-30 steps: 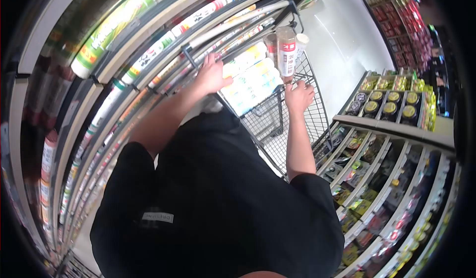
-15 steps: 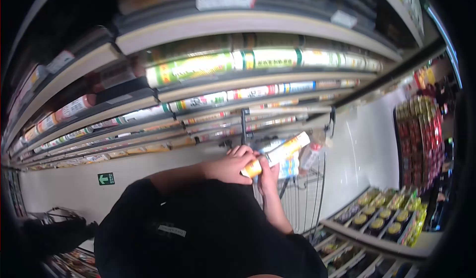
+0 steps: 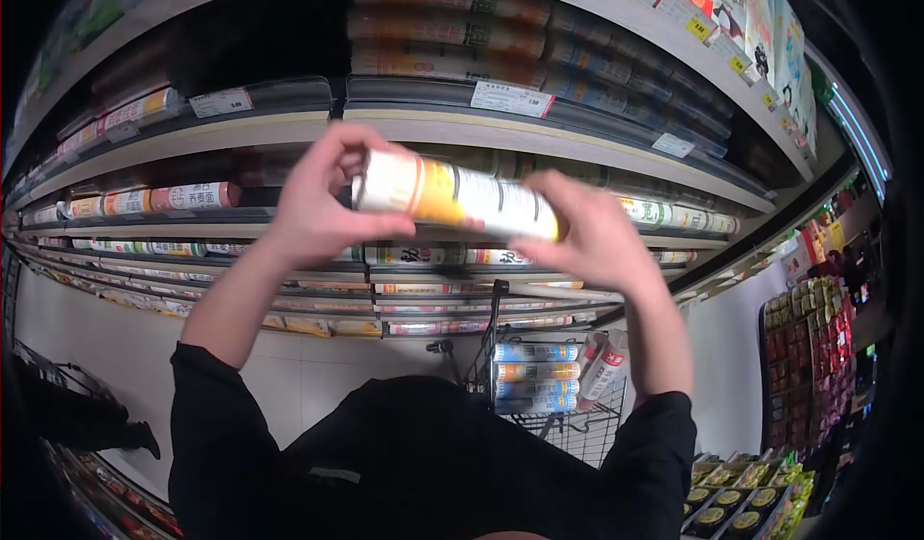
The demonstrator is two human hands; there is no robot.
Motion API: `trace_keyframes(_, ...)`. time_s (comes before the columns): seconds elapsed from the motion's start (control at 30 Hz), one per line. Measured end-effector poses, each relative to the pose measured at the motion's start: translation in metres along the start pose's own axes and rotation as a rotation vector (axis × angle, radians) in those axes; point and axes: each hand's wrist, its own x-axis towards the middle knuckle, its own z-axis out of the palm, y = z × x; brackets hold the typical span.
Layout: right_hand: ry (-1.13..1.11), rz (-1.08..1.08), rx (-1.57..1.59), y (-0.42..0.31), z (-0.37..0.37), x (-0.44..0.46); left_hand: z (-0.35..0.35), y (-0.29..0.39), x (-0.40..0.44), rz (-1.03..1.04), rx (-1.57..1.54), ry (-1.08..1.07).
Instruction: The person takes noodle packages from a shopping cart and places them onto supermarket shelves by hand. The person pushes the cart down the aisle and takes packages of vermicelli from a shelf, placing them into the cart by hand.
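A white and orange cylindrical pack of dried noodles is held level in front of the shelves, its print blurred by motion. My left hand grips its left end, thumb below and fingers curled at the top. Around the right end closes my right hand, with the thumb underneath. Behind the pack is a shelf row of similar noodle packs, partly hidden by my hands and the pack. Below my right hand stands a wire shopping cart, holding several blue and orange noodle packs and a clear, red-marked package.
Shelf edges with price labels run across in front of me. More noodle packs are stacked on the upper shelf. A red display stack stands at the right. Someone's dark leg and shoe show at lower left.
The noodle pack has risen from near the cart to shelf height and turned nearly level. My hands have moved from close together to opposite ends of it.
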Motion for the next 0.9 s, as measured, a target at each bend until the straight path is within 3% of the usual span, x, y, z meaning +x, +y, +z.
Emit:
trace_keyframes(0.03,0.082,-0.067,-0.135,0.002,-0.015,0.022,-0.011,0.015,0.014,-0.054,0.134,0.092)
trace_keyframes(0.1,0.287,-0.247,-0.302,0.012,-0.034,0.067,-0.031,0.031,0.047,0.141,0.567,0.199)
trace_keyframes(0.17,0.410,-0.312,-0.380,0.024,-0.039,0.102,-0.047,0.034,0.073,0.173,0.727,0.259)
trace_keyframes(0.23,0.150,-0.007,-0.152,0.020,-0.048,0.129,-0.057,0.045,0.092,-0.021,0.907,0.238)
trace_keyframes(0.3,0.102,0.069,-0.137,0.036,-0.044,0.152,-0.065,0.044,0.103,-0.038,1.099,0.279)
trace_keyframes(0.33,0.089,0.099,-0.185,0.043,-0.041,0.164,-0.074,0.036,0.109,0.056,1.149,0.274)
trace_keyframes(0.47,0.080,0.118,-0.122,0.046,-0.027,0.170,-0.095,0.044,0.122,-0.389,1.111,0.063)
trace_keyframes(0.6,0.029,0.144,-0.141,0.046,-0.023,0.175,-0.099,0.028,0.120,-0.379,1.113,0.060)
trace_keyframes(0.7,-0.073,0.288,-0.113,0.035,-0.028,0.170,-0.097,0.030,0.123,-0.402,1.065,0.067)
trace_keyframes(0.8,-0.028,0.217,-0.127,0.043,-0.024,0.166,-0.098,0.025,0.128,-0.441,1.073,-0.022)
trace_keyframes(0.87,-0.247,0.283,-0.063,-0.001,-0.055,0.153,-0.102,0.027,0.133,-0.481,1.043,-0.130)
trace_keyframes(0.9,-0.154,0.229,-0.080,0.025,-0.036,0.163,-0.101,0.024,0.128,-0.413,1.003,-0.086)
